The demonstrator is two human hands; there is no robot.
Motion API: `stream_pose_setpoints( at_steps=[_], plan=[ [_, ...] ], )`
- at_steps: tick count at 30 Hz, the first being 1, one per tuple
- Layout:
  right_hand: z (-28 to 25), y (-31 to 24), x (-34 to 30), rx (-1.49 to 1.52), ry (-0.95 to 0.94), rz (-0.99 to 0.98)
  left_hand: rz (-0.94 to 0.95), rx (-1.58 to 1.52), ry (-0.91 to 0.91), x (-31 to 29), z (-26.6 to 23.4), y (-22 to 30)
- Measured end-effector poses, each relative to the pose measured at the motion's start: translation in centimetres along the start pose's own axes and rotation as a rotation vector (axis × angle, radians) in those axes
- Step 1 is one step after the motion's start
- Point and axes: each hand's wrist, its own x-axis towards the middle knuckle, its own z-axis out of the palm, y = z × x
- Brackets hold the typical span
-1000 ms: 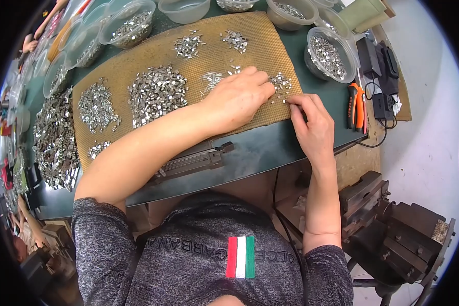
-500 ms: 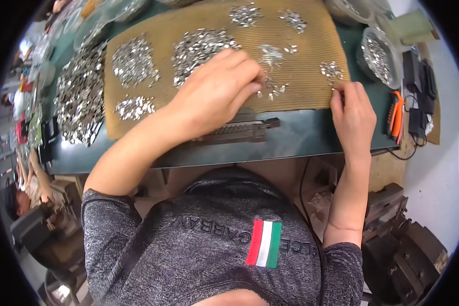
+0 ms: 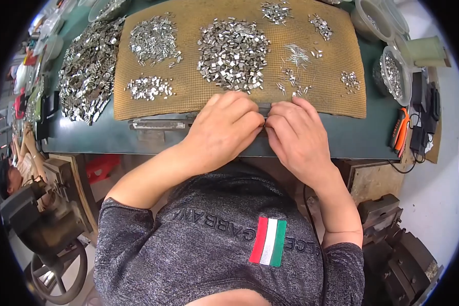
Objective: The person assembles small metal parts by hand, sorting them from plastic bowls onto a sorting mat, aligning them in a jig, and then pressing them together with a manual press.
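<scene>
The worktop (image 3: 352, 137) carries a brown mat (image 3: 188, 97); along the worktop's near edge lies a metal fixture (image 3: 160, 124), over which the person's left hand (image 3: 224, 127) and right hand (image 3: 298, 135) nearly meet, both curled (whether holding anything, one cannot tell).

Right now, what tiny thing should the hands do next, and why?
Perhaps pinch gently, with the left hand and right hand steady: their fingers come close together over the dark metal holder at the mat's near edge, and anything between them is hidden.

Orange-handled pliers (image 3: 399, 131) lie beside a black box (image 3: 419, 136), a pale green object (image 3: 424, 51) beyond.
</scene>
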Motion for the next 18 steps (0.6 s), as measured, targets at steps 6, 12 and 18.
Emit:
stream_pose_setpoints(
  at_steps=[6,12,18],
  plan=[
    [-1.6,1.3,-0.6,0.075,-0.003,0.042,0.017,-0.015,-0.024,0.1,0.1,-0.4],
    [-4.8,5.9,-4.3,0.116,0.251,0.324,-0.063,-0.015,-0.035,0.9,-0.2,0.2],
    [-6.5,10.4,-6.8,0.213,0.474,0.759,-0.084,-0.012,-0.045,1.1,-0.1,0.6]
  ],
)
